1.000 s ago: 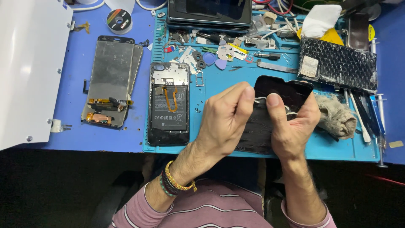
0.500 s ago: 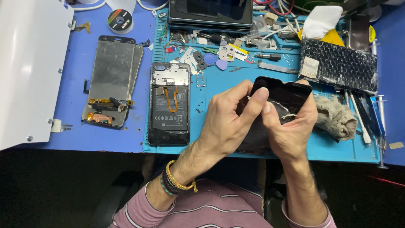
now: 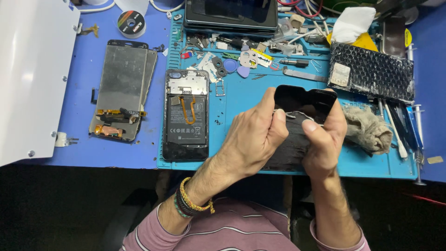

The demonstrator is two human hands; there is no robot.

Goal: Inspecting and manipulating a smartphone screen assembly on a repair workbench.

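A black phone panel (image 3: 304,100) is held up over the right half of a turquoise mat (image 3: 241,100), glossy at its top and scuffed lower down; the left hand (image 3: 253,139) and the right hand (image 3: 325,142) close their fingers on its middle, thumbs pressed near a thin pale strip; the mat lies on a blue worktop (image 3: 83,153), with a dark floor below; an opened phone (image 3: 186,116) showing its battery lies to the left; two bare display panels (image 3: 123,88) sit further left; a black bubble-wrap pouch (image 3: 378,74) with a small pale label lies at upper right; a grey rag (image 3: 367,130) rests beside the right hand.
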